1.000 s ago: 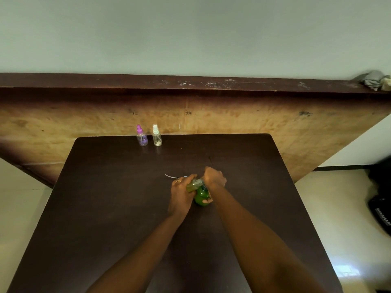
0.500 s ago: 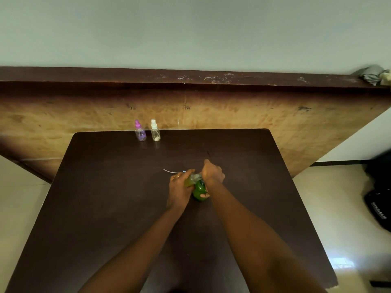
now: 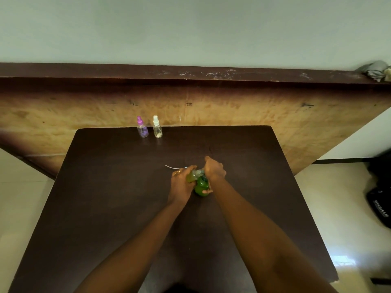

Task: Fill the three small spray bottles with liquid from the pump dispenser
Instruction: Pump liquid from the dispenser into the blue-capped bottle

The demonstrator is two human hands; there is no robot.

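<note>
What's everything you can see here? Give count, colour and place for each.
table: one, dark brown, centre.
board: one, tan wood, behind table.
purple-cap bottle: one, clear, table's far edge.
white-cap bottle: one, clear, right of it.
dispenser: one, green, mid-table.
held bottle: one, yellow-green, at dispenser's left.
tube: one, white, on table beyond held bottle.
cloth: one, grey, upper right.
bag: one, black, right edge.
left hand: one, grips held bottle.
right hand: one, grips dispenser top.
</note>
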